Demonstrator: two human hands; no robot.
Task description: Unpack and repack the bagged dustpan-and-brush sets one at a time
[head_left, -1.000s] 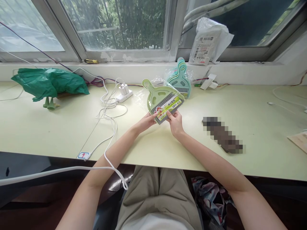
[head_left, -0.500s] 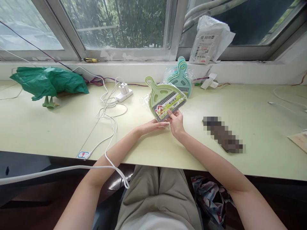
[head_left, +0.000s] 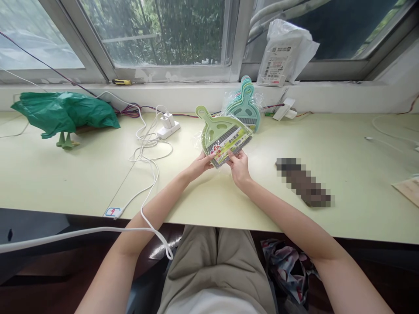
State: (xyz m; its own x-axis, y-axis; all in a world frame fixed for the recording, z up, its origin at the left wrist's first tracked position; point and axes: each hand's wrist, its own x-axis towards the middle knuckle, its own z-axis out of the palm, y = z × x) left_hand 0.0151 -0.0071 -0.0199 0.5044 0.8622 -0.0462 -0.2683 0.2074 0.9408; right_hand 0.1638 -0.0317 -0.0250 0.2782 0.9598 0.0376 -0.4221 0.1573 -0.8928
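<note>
The dark object (head_left: 303, 182) on the bench (head_left: 353, 209) at right is pixelated beyond identification, the tan flat item (head_left: 410, 188) is cut off at the right edge, and the green dustpan set (head_left: 225, 137) partly hides the far turquoise dustpans (head_left: 245, 106).

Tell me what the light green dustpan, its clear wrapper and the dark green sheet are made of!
Light green dustpan: probably hard moulded plastic, smooth, with rounded rims. Wrapper: thin, clear plastic film, it seems; it crinkles and glints. Dark green sheet: maybe thin plastic, softly shiny and wrinkled, though fabric isn't ruled out.
</note>
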